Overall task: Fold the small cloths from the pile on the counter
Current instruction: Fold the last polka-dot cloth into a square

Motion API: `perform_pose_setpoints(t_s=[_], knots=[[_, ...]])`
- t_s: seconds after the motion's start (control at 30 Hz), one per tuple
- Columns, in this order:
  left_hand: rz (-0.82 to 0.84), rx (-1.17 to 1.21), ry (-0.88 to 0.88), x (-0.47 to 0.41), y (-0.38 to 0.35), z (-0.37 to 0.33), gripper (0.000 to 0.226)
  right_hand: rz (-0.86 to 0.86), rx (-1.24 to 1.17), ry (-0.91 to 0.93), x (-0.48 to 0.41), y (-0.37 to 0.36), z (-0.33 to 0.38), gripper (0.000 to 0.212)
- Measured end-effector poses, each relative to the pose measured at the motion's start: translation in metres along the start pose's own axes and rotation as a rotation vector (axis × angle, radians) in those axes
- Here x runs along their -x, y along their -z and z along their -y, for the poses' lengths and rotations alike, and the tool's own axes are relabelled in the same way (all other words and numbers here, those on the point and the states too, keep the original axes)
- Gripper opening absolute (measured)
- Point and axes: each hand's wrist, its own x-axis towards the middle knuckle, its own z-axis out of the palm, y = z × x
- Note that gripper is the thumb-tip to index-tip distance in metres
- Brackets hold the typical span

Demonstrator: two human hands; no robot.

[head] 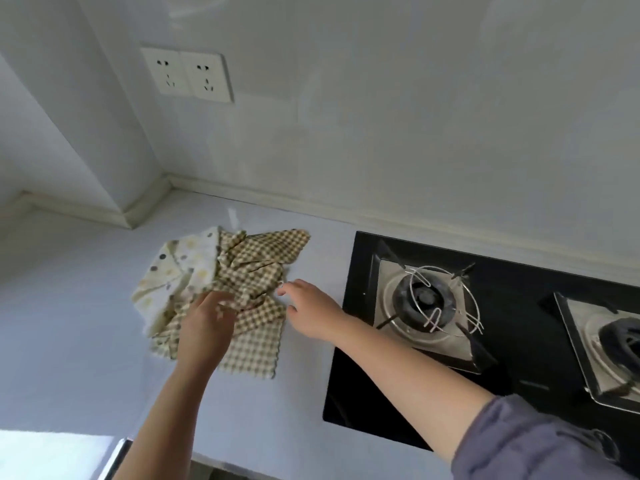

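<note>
A pale counter (86, 306) runs along a white wall, meeting a side wall at the back-left corner. Above that corner, on the back wall, sit two sockets (188, 75) side by side.

The pile (221, 289) of small cloths lies rumpled on the counter, nearer its back edge than its front and just left of the hob. Its left part is a cream dotted cloth (173, 275), crumpled and partly tucked under the rest. Over and to the right of it spread checked cloths (263, 251) in tan and white; one corner reaches toward the back edge, and another checked piece lies flatter at the front of the pile.

The left hand (207, 323) rests on the middle of the pile, back of the hand up, fingers hidden in blur and cloth; whether it grips anything cannot be told. The right hand (308, 306) reaches to the pile's right edge, fingers loosely spread, fingertips at the checked cloth without visibly pinching it. A grey sleeve (540, 441) covers the upper right arm.

To the right, a black hob (360, 393) is set into the counter, with two burners (429, 299) under wire supports.
</note>
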Motion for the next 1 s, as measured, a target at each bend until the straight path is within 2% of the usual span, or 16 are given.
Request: perform_pose_setpoints(t_s=[0.13,0.23,0.33,0.4,0.47,0.53,0.63,0.7,0.73,0.83,0.9,0.93,1.0], knots=[[-0.008,-0.005,0.102,-0.051,0.021,0.06,0.02,0.057,0.015,-0.056,-0.058,-0.026,0.055,0.048],[-0.033,-0.089,0.252,-0.089,0.028,0.101,0.032,0.103,0.048,-0.072,-0.088,-0.035,0.082,0.05],[0.032,-0.152,0.424,-0.112,0.032,0.128,0.051,0.173,0.09,-0.121,-0.108,-0.048,0.089,0.053],[0.112,-0.178,0.501,-0.122,0.032,0.139,0.056,0.26,0.112,-0.193,-0.116,-0.057,0.087,0.055],[0.172,-0.15,0.573,-0.13,0.032,0.148,0.045,0.359,0.175,-0.232,-0.117,-0.063,0.085,0.059],[0.206,-0.132,0.607,-0.135,0.033,0.154,0.028,0.388,0.196,-0.235,-0.115,-0.063,0.087,0.06],[0.116,0.077,0.552,-0.136,0.041,0.147,0.01,0.382,0.133,-0.261,-0.116,-0.063,0.09,0.06],[0.054,0.338,0.471,-0.136,0.053,0.13,0.01,0.292,-0.005,-0.296,-0.119,-0.062,0.091,0.057],[0.032,0.418,0.406,-0.137,0.06,0.12,0.009,0.191,-0.117,-0.31,-0.122,-0.061,0.092,0.053],[0.068,0.532,0.193,-0.136,0.078,0.087,0.002,-0.124,-0.618,-0.328,-0.123,-0.054,0.101,0.037],[0.237,0.595,0.102,-0.126,0.084,0.07,0.008,-0.12,-1.133,-0.296,-0.119,-0.048,0.113,0.034],[0.35,0.629,0.086,-0.118,0.086,0.064,0.014,-0.073,-1.339,-0.265,-0.115,-0.045,0.118,0.04],[0.514,0.778,0.135,-0.102,0.087,0.055,0.027,0.015,-1.518,-0.206,-0.106,-0.042,0.119,0.054]])
